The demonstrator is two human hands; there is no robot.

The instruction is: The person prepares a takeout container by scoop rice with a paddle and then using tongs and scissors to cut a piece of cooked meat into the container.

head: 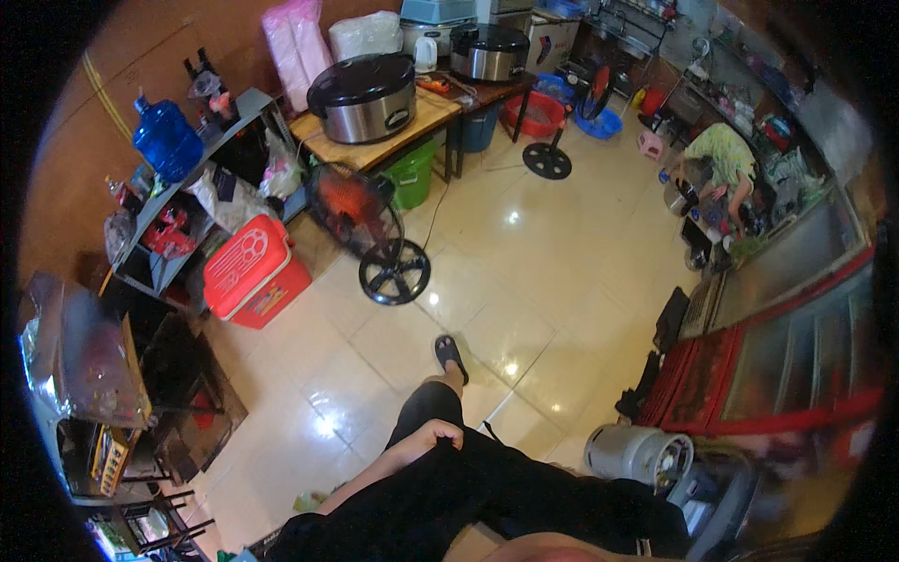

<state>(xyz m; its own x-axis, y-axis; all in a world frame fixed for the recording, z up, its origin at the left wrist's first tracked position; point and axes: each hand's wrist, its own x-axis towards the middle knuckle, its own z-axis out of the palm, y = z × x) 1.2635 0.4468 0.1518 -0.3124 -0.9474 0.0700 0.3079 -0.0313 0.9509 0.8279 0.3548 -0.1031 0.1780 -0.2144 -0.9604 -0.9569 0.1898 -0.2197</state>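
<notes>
My left hand (442, 435) rests against my black clothing (449, 485) at waist height. Its fingers are curled in, and no object shows in them. My right hand is out of view. Below me, one foot in a dark slipper (450, 357) is on the glossy tiled floor (491, 302). A little ahead of it stands a black floor fan (355, 207) with an orange-red centre, on a round spoked base (395, 272).
On the left are a red cooler box (256, 270) and a metal shelf (189, 179) with a blue water bottle (167, 137). Large cookers (369, 105) stand on tables ahead. At right, a person (723, 161) bends low; a gas cylinder (618, 452) lies nearer me.
</notes>
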